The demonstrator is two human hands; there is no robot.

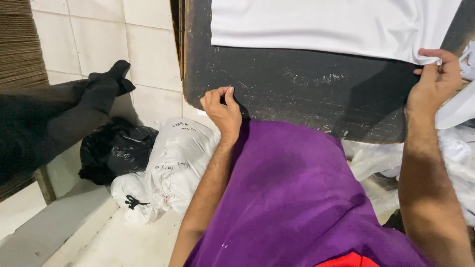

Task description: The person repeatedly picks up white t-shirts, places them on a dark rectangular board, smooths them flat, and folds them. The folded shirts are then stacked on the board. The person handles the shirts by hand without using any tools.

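Two bare hands work at a dark, scuffed board (pixel 307 94) that lies across the lap. The right hand (pixel 435 81) is closed in a pinch on the lower right corner of a white cloth (pixel 336 22), thumb under and fingers curled over the hem. The left hand (pixel 222 111) rests at the board's near edge with its fingers loosely curled and the tips drawn together; whether it grips anything small there cannot be told.

The white cloth lies flat on the board, up and to the left of the right hand and well beyond the left hand. Its long axis runs left to right across the view, parallel to the board's near edge, and its lower hem faces the person. To handle it well, my judgement is that the pinch should stay right at the corner so the hem draws straight, with the pull kept level along the board so no fold creeps in, while the left hand steadies the board.

A purple fabric (pixel 292 198) drapes over the lap, just below the left hand. Left of that hand, on the tiled floor, sit a tied white sack (pixel 173 168) and a black plastic bag (pixel 116 151).
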